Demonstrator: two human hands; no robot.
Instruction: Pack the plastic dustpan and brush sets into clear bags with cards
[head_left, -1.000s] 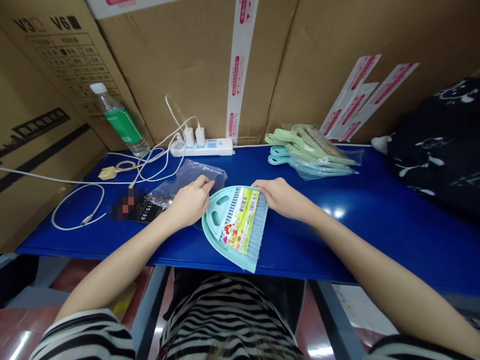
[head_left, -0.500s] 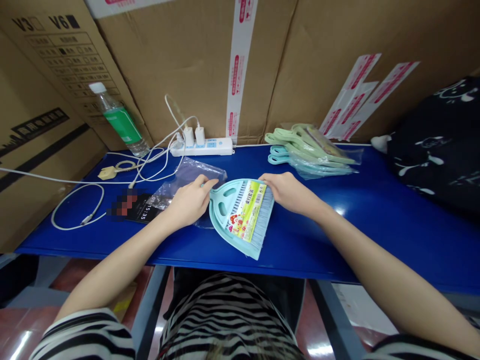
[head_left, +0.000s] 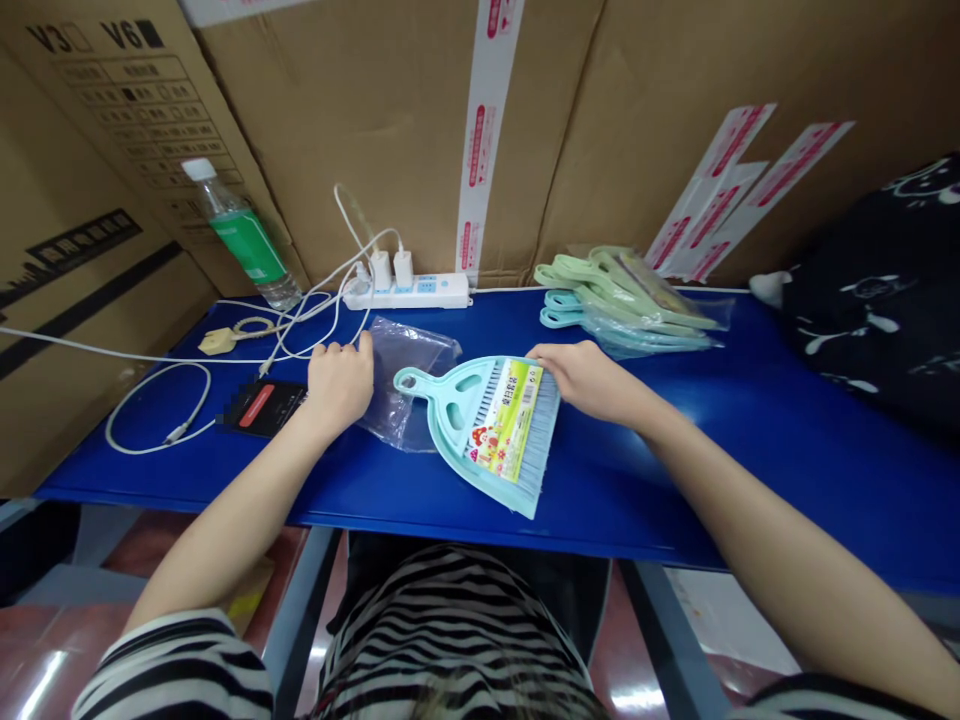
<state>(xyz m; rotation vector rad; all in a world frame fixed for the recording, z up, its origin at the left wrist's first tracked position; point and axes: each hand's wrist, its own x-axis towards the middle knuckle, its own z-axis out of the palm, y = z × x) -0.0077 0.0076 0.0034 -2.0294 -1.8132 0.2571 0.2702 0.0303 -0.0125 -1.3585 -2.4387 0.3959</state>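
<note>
A light-blue dustpan with a brush fitted into it [head_left: 491,425] is tilted above the blue table, its looped handle to the left. A bright yellow-green card label [head_left: 506,420] wraps the brush. My right hand [head_left: 581,378] pinches the set at its upper right corner. Left of the handle and apart from it, my left hand [head_left: 339,385] is closed at the left edge of a clear plastic bag [head_left: 405,365] lying flat on the table. Its fingertips are mostly hidden.
Wrapped green and blue dustpan sets [head_left: 630,300] lie at the back. A power strip [head_left: 420,290] with white cables, a water bottle [head_left: 251,245] and a dark phone [head_left: 262,408] are on the left. Cardboard [head_left: 375,120] walls the back; a black patterned bag [head_left: 885,300] stands right.
My left hand has let go of the dustpan handle and moved left to the plastic bag. The dustpan set stays in my right hand, shifted slightly right in the view.
</note>
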